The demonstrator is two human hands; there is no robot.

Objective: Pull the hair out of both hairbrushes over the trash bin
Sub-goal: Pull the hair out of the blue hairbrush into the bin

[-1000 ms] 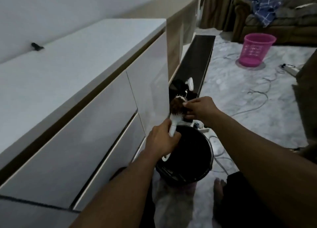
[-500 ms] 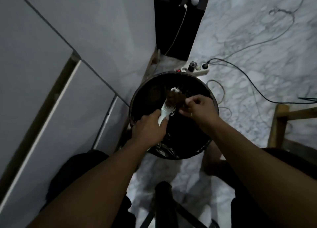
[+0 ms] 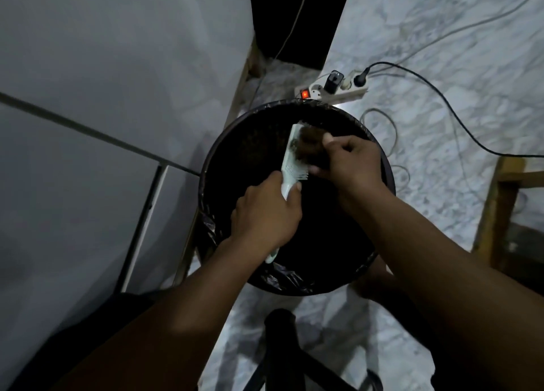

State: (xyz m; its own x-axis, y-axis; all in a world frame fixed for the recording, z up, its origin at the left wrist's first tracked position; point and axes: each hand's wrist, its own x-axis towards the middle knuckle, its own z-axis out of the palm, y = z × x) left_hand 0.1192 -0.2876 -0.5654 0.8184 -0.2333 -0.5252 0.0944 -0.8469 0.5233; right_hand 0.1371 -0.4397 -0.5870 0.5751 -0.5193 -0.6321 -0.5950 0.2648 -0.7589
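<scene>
A white hairbrush (image 3: 291, 161) is held over a round black trash bin (image 3: 223, 155) lined with a dark bag. My left hand (image 3: 266, 216) grips the brush's handle, whose end pokes out below the fist. A brown clump of hair (image 3: 309, 146) sits in the bristles near the brush's head. My right hand (image 3: 350, 161) pinches that clump with its fingertips, right beside the bristles. Only one hairbrush is in view.
White cabinet drawers (image 3: 103, 125) rise on the left, close to the bin. A power strip (image 3: 332, 91) with a lit red switch and black cables lies on the marble floor behind the bin. A wooden chair leg (image 3: 497, 214) stands at the right, a dark stool (image 3: 279, 346) below.
My view has tipped down from the room to straight over the bin. The brush has come lower over the bin and my right hand has closed further onto the hair.
</scene>
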